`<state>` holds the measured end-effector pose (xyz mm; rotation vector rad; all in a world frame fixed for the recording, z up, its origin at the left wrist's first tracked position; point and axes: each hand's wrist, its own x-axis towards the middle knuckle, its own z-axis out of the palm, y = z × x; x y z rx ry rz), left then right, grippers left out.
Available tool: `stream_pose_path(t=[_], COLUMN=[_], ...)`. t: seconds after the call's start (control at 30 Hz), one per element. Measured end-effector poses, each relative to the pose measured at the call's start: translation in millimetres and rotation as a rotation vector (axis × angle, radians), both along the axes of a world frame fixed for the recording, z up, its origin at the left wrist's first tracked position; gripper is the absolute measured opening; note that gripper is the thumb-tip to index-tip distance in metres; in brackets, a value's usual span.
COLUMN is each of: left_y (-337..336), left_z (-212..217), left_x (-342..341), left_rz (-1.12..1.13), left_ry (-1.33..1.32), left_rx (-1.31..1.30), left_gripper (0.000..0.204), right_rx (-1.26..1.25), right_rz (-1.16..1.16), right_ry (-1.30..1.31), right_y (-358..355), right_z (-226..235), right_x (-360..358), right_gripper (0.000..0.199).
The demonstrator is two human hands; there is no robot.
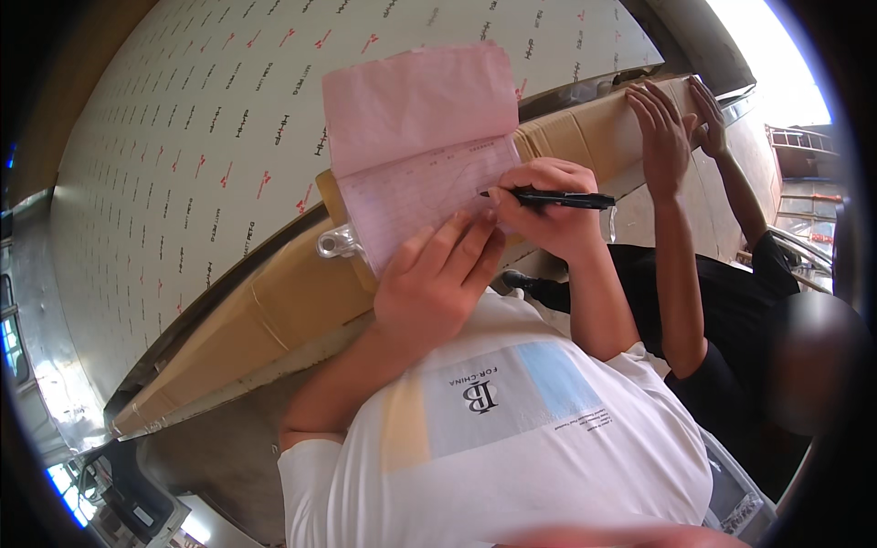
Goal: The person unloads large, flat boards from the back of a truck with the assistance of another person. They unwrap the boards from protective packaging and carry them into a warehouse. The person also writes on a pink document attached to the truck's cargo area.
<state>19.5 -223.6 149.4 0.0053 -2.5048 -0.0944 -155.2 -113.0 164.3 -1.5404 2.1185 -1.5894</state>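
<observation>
A pad of pink forms [393, 205] lies on a clipboard with a silver clip [340, 241], its pink top sheet [420, 105] folded back toward the far side. My left hand [434, 283] rests on the lower part of the form, fingers stretched out and holding nothing. Just to its right, my right hand [553, 219] grips a black pen [562, 197], with the tip at the paper near handwritten marks. The clipboard sits over brown cardboard edging [274, 288].
Beyond the clipboard spreads a large sheet [210, 137] in printed white film, cardboard along its near edge. At the right, another person in black [731, 292] has both hands [671, 137] on the cardboard-wrapped end. A metal railing [808, 201] stands farther right.
</observation>
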Motion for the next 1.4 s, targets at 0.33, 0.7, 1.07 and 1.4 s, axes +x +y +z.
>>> stream_pose_path(t=[0.33, 0.7, 1.07, 1.4], left_y=[-0.1, -0.2, -0.1, 0.2], left_z=[2.5, 2.8, 3.3, 2.8], left_x=[0.0, 0.3, 1.0, 1.4], left_rz=[-0.003, -0.009, -0.015, -0.01], left_ry=[-0.029, -0.036, -0.052, -0.073], left_rx=[0.007, 0.023, 0.02, 0.023], left_gripper=[0.027, 0.028, 0.029, 0.03], right_rx=[-0.017, 0.012, -0.018, 0.028], right_rz=[-0.007, -0.086, -0.075, -0.08], right_ry=[-0.014, -0.014, 0.042, -0.009], right_y=[1.1, 2.7, 2.3, 4.0], right_z=[-3.8, -3.5, -5.5, -3.2], right_x=[-2.3, -0.2, -2.1, -2.8], right_gripper=[0.011, 0.011, 0.01, 0.01])
